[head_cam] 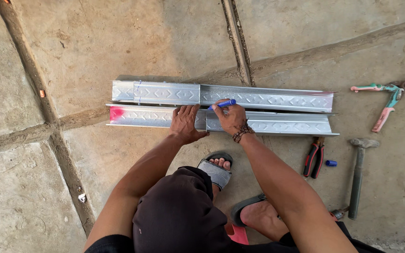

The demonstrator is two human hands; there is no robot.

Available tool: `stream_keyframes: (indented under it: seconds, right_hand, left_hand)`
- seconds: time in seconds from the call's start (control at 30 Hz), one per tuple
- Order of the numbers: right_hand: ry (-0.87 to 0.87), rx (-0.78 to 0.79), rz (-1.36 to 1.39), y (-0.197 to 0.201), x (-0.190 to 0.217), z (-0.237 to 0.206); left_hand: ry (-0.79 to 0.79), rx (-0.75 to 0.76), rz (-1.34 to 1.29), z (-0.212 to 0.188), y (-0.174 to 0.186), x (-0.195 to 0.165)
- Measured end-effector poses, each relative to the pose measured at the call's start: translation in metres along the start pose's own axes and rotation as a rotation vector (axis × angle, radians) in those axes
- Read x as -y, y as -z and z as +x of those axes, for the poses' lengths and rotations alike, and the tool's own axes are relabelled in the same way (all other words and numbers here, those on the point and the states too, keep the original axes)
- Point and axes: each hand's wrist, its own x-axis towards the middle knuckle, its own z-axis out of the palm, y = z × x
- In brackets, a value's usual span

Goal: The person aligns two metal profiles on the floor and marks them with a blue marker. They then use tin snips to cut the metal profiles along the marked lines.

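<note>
Crouched on the concrete floor (94, 42), the left hand (185, 122) lies flat, fingers apart, on the near metal channel (282, 124); the right hand (230, 117), grip closed, holds a blue marker (222, 104) over it.

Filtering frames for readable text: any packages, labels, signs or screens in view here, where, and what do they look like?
No packages, labels, signs or screens in view.
Nearest to markings: a pink paint patch on the left end of the near embossed silver metal channel.
Thin blue pen lines cross the far silver metal channel near its left end.
The right hand holds a blue marker.
</note>
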Motion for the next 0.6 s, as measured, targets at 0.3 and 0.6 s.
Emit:
stream_keyframes:
  seconds: [0.3, 0.6]
  right_hand:
    - [-0.177, 0.087, -0.082, -0.011, -0.008, 0.006]
    - [-0.200, 0.093, -0.135, -0.018, -0.010, 0.006]
  left_hand:
    - [-0.020, -0.021, -0.032, 0.002, -0.004, 0.003]
    - [-0.002, 0.047, 0.024, 0.006, -0.007, 0.005]
